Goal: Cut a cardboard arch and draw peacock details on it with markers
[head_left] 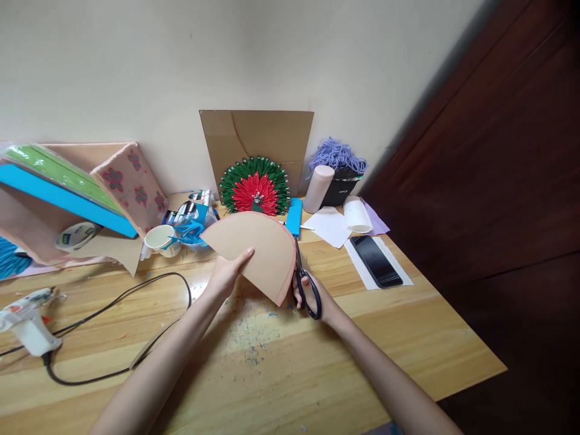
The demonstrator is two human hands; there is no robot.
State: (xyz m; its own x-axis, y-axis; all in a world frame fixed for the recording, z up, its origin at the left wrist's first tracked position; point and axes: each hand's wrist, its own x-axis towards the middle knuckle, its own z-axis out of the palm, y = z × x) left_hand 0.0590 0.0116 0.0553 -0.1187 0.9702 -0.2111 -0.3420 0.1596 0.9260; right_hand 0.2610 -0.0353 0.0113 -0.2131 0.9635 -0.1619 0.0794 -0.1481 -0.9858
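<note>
A tan cardboard half-circle [260, 248] with a red line along its curved edge is held above the table. My left hand [229, 272] grips it near its straight lower side, thumb on top and the other fingers hidden underneath. Black-handled scissors [312, 296] are in my right hand [315, 296], with fingers through the handle loops. Their blades point away from me and lie along the right side of the curved edge. I cannot tell whether the blades are closed on the cardboard.
On the wooden table [385, 356], a white glue gun [31, 323] with a black cord lies left. A phone [376, 261] rests on paper at right. Behind are a paper cup [162, 238], a red-green ribbon fan [258, 187], a pink cylinder [318, 188] and purple yarn [338, 156].
</note>
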